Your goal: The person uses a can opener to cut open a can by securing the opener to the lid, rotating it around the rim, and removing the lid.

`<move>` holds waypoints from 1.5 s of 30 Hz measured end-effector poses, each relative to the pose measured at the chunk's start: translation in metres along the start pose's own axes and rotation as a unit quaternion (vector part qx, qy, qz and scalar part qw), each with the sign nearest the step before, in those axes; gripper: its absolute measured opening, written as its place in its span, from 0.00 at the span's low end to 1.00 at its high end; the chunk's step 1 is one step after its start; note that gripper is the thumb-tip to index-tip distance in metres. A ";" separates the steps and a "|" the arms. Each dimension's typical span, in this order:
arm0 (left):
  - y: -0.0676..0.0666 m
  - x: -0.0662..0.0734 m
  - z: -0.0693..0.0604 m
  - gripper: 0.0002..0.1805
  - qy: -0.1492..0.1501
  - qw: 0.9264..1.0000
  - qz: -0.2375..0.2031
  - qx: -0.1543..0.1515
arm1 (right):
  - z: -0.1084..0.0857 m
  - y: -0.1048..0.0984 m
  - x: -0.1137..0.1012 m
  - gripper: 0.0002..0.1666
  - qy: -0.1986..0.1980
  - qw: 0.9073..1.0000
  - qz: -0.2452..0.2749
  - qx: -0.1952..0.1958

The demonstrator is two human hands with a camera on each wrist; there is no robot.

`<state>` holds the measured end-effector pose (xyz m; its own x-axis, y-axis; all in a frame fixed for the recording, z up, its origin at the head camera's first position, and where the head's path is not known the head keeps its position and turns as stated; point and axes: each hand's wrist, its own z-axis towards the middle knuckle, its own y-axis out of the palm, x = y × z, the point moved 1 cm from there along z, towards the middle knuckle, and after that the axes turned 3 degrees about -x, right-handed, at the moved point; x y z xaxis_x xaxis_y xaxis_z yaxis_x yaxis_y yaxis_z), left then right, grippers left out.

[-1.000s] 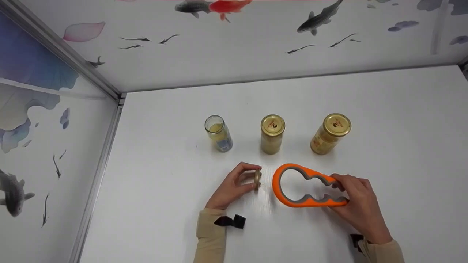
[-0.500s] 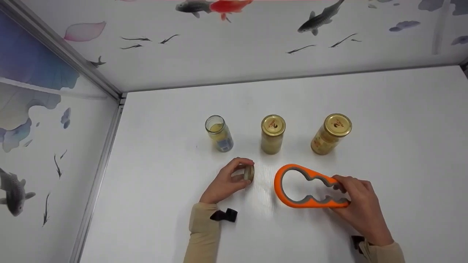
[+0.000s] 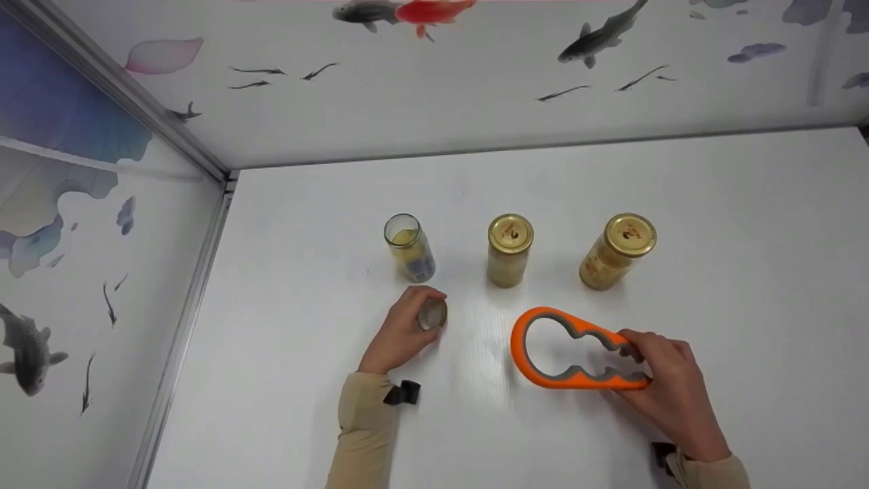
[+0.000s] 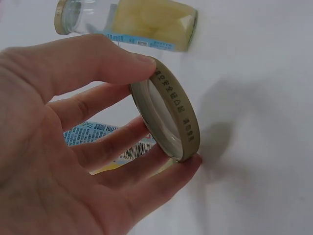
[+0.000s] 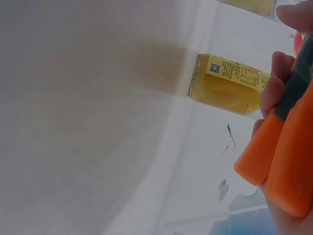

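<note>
In the head view, my left hand [image 3: 399, 334] pinches a round metal jar lid [image 3: 432, 315] by its edges, just in front of an open glass jar [image 3: 415, 258] with pale yellow contents. The left wrist view shows the gold rim of the lid [image 4: 183, 115] between thumb and fingers, with printed characters on it. My right hand [image 3: 669, 384] grips the handle ends of an orange and grey jar opener [image 3: 519, 348], held over the table with its loop pointing left. Nothing sits inside the loop.
Two capped jars with gold lids stand on the white table [image 3: 305, 326]: a middle jar [image 3: 508, 263] and a right jar [image 3: 604, 263]. Behind them rises a white wall [image 3: 434, 109] with painted fish. Another panel [image 3: 170, 224] bounds the left side.
My left hand has moved left and slightly away from me with the lid, turning it from edge-on until its inner face shows. The right hand and jar opener have hardly moved.
</note>
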<state>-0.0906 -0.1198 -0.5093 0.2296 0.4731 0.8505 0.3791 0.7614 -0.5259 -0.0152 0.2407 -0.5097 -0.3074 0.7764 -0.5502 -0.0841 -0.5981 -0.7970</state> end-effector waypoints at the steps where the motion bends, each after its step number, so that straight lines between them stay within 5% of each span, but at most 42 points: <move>1: -0.001 0.000 0.000 0.24 -0.001 1.000 0.013 0.004 | 0.000 0.000 0.000 0.39 0.002 1.000 -0.001 -0.001; 10: -0.004 0.002 -0.002 0.24 -0.033 0.988 0.154 0.004 | -0.001 0.001 -0.002 0.39 0.001 1.000 -0.008 -0.004; 22: -0.001 0.004 -0.002 0.23 -0.079 0.967 0.242 -0.011 | -0.002 -0.002 -0.004 0.40 -0.003 1.000 -0.019 -0.003; 25: 0.001 0.005 -0.002 0.21 -0.066 0.962 0.265 -0.008 | -0.001 -0.003 -0.006 0.41 -0.009 0.999 -0.034 0.009; 29: 0.003 0.005 -0.003 0.19 -0.047 0.957 0.287 0.000 | -0.001 -0.006 -0.009 0.42 -0.012 0.998 -0.054 0.019; 36: 0.006 0.005 -0.002 0.20 -0.074 0.954 0.292 -0.002 | -0.001 -0.009 -0.009 0.43 0.006 0.997 -0.070 0.010; 45: 0.006 0.004 -0.004 0.21 -0.059 0.946 0.318 0.012 | -0.003 -0.015 -0.011 0.43 0.030 0.994 -0.102 0.000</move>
<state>-0.0842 -0.1149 -0.5095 0.3021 0.8844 0.3557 0.1762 0.3149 -0.9326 -0.0077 0.2412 -0.4923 -0.2262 0.8924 -0.3905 -0.1386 -0.4263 -0.8939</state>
